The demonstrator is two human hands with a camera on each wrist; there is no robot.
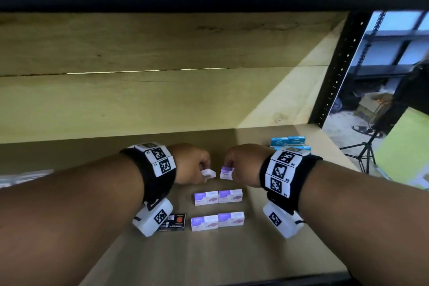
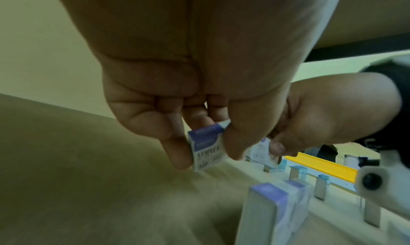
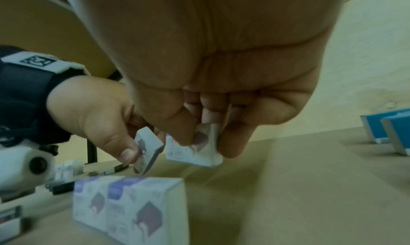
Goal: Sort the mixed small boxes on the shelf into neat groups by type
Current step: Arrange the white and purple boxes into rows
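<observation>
Each hand holds one small white-and-purple staples box above the wooden shelf [image 1: 209,253]. My left hand [image 1: 192,165] pinches its box [image 1: 208,173] [image 2: 207,150] between thumb and fingers, tilted. My right hand [image 1: 241,163] pinches the other purple box [image 1: 226,172] [image 3: 195,150], held just off the board. The two boxes are a short gap apart. Below them two pairs of the same purple boxes stand in rows, one pair [image 1: 218,196] behind the other pair [image 1: 217,221]. A black box [image 1: 173,222] lies left of the front pair.
Several blue boxes [image 1: 289,143] are grouped at the back right of the shelf, behind my right wrist. The shelf's back wall [image 1: 139,100] rises behind the hands. A black upright post [image 1: 336,72] bounds the right side. The front edge [image 1: 255,278] is dark.
</observation>
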